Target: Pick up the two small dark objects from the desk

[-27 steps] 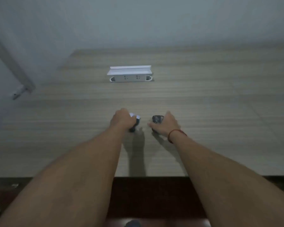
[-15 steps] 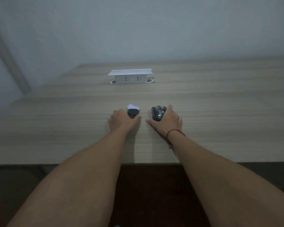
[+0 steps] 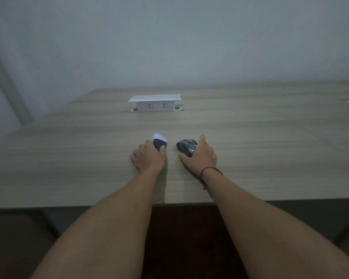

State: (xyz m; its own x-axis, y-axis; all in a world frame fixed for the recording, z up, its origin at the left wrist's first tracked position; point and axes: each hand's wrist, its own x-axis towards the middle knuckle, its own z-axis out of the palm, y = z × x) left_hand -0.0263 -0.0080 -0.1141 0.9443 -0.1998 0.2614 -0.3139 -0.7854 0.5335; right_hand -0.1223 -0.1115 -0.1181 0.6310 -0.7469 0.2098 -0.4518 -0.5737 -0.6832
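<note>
Dim, blurred view over a wooden table [image 3: 270,150]. Hard to make out: a dark-and-white object [image 3: 160,142], half hidden under the left hand [image 3: 149,156], fingers curled round it. Just beside, a dark mouse [image 3: 186,147], gripped by the right hand [image 3: 200,156]. Farther back, a white socket box [image 3: 155,103].

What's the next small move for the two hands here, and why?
Probably lift both items just clear of the table and bring them together. The left hand grips a small dark and white object, the right hand grips a dark mouse-like object. Both sit on the wood, side by side with a narrow gap, so either hand seems ready to raise its piece.
</note>
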